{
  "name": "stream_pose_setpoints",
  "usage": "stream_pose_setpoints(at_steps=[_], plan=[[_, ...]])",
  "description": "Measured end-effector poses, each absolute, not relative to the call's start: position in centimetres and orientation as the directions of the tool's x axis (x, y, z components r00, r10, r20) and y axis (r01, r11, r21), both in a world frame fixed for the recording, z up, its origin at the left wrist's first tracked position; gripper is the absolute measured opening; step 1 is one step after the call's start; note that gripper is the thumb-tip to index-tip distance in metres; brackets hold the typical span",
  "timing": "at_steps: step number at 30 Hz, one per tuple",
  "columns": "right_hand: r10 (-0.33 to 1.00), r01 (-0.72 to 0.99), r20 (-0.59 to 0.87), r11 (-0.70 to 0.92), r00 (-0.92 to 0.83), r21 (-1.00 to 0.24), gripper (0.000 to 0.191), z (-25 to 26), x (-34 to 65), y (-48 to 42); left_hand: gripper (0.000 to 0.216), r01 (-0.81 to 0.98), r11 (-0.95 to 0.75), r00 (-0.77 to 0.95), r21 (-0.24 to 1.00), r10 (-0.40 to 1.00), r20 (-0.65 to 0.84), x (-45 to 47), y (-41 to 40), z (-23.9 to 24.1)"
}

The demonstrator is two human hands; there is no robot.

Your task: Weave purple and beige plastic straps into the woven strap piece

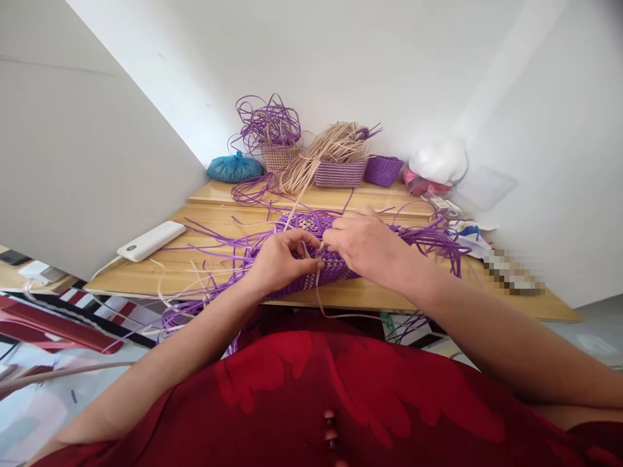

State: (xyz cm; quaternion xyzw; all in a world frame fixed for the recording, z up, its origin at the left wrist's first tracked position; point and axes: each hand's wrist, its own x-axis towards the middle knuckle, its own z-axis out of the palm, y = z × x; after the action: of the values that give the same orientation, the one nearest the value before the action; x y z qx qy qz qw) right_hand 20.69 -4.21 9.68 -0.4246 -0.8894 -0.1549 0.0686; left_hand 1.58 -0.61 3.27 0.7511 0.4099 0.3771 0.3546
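A purple and beige woven piece lies on the table in front of me, with long loose purple strands fanning out from both its ends. My left hand rests at its near face, thumb and forefinger closed on a thin beige strip. This strip hangs below the weave and curves to the right over the table's front edge. Close against it, my right hand is bent over the weave with its fingertips pinched together at the same beige strip. The exact crossing between the fingertips is partly hidden.
Along the back stand a beige basket heaped with purple strands, a purple-beige basket full of beige strips, a small purple basket, a blue bag and a white bag. A white power strip lies left on the wooden table.
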Motion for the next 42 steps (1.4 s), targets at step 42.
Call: stream_pose_setpoints(at_steps=[42], plan=[[0.872, 0.653, 0.400, 0.480, -0.281, -0.586, 0.025, 0.8, 21.7, -7.0, 0.033, 0.334, -0.304, 0.431, 0.892, 0.891, 0.141, 2.5, 0.3, 1.3]])
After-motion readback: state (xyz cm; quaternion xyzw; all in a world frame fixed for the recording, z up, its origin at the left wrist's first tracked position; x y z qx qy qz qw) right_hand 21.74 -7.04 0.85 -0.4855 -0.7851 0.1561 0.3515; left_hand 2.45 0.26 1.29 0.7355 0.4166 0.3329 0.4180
